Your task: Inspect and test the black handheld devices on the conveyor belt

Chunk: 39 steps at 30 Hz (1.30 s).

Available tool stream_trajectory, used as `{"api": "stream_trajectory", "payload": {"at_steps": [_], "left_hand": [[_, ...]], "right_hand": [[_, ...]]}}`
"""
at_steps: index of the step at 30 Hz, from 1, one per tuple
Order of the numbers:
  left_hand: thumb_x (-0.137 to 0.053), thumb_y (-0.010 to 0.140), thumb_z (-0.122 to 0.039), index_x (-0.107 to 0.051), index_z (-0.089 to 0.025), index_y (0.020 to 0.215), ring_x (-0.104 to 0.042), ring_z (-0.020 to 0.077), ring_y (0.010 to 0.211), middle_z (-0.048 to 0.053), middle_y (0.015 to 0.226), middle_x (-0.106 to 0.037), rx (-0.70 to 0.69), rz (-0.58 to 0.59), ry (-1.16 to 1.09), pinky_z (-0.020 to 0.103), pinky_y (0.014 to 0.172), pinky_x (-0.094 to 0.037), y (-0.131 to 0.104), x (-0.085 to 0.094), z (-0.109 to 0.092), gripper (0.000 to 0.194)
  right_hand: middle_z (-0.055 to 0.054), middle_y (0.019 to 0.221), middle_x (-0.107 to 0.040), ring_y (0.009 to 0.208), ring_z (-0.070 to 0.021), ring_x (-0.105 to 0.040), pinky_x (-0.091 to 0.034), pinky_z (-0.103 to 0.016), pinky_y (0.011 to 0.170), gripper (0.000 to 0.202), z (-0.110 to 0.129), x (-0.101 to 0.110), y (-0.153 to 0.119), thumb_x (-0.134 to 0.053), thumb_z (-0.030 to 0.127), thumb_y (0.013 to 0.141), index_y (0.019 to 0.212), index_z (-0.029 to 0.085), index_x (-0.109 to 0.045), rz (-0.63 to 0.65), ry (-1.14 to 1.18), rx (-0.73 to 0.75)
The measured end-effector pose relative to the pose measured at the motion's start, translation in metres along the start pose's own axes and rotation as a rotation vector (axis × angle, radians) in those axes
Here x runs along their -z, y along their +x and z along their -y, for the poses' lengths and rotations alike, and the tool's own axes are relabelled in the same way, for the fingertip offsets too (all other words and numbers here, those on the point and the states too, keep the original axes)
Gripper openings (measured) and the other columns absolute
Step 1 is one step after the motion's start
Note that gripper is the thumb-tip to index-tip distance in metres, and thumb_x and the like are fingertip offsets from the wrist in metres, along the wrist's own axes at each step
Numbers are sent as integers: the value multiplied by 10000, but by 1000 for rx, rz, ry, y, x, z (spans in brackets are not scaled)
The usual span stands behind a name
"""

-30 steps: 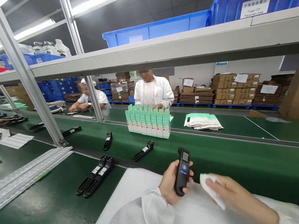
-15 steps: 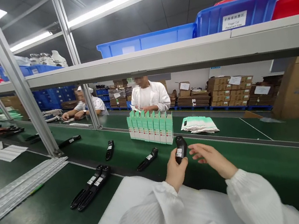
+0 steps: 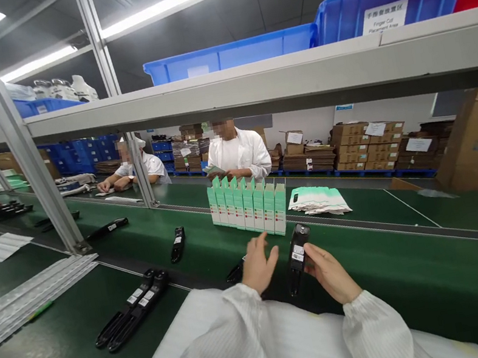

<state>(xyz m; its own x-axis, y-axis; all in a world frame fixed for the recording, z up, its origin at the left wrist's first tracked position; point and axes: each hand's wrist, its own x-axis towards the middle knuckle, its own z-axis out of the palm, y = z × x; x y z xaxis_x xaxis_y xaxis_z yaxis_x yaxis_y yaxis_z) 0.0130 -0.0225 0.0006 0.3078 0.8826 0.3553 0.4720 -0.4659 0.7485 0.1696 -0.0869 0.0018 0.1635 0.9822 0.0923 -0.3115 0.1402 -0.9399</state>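
My right hand (image 3: 331, 270) is closed on a long black handheld device (image 3: 297, 255) with white labels, held upright and slightly tilted above the green belt. To its left, my left hand (image 3: 259, 266) holds nothing, its fingers apart. Partly hidden behind that hand, another black device (image 3: 235, 272) lies on the belt. A row of white and green cartons (image 3: 248, 205) with open top flaps stands just beyond my hands. Two similar black devices (image 3: 135, 308) lie side by side at my left, and a single one (image 3: 178, 244) rests farther up the belt.
Flattened green and white cartons (image 3: 316, 199) are piled right of the row. A shelf (image 3: 224, 92) with blue bins (image 3: 227, 56) spans overhead, and a metal post (image 3: 23, 137) rises at the left. Two co-workers in white (image 3: 241, 151) sit across the belt.
The black device has passed from my left hand to my right and now shows its labelled length. My left hand has let go and moved left, partly covering the device on the belt.
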Motion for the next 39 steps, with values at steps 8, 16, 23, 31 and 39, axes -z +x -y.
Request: {"api": "stream_trajectory", "payload": {"at_steps": [8,16,23,31,39], "left_hand": [[-549,673,-204,-593,-162,968,-417,289,1090,115,1041,-526,263,203,246,412,916,-320,19,16,50,301],[-387,810,-344,-530,-136,812,-548,129,670,46,782,-569,671,236,-915,221,513,-426,7,1,21,252],[-346,837,-521,-530,-159,1005,-525,88,534,28,766,-575,760,354,-1347,149,358,-272,-6,-6,-3,439],[-322,837,-447,-553,-103,984,-521,103,584,57,782,-570,662,402,-1359,167,371,-275,-12,-10,-13,439],[-523,723,-229,-485,-174,1006,-459,83,600,-13,734,-519,227,-20,-628,188,515,-344,-17,-25,-14,291]], "right_hand": [[-27,821,-657,750,-157,-560,-422,-258,629,339,1,9,-1,-657,485,655,848,207,-673,-13,35,-43],[-77,940,-682,849,-207,-606,-446,-307,697,422,-4,13,-2,-618,522,676,945,198,-645,19,19,-63],[-78,724,-687,610,-204,-626,-436,-302,543,445,-17,24,5,-537,595,685,717,162,-633,-196,-195,-159],[-111,771,-628,763,-313,-585,-389,-452,706,278,-27,67,15,-561,471,659,753,219,-630,-391,-912,22],[-110,1095,-589,1066,-310,-469,-316,-447,912,365,-20,38,11,-505,450,715,969,225,-639,-323,-773,256]]}}
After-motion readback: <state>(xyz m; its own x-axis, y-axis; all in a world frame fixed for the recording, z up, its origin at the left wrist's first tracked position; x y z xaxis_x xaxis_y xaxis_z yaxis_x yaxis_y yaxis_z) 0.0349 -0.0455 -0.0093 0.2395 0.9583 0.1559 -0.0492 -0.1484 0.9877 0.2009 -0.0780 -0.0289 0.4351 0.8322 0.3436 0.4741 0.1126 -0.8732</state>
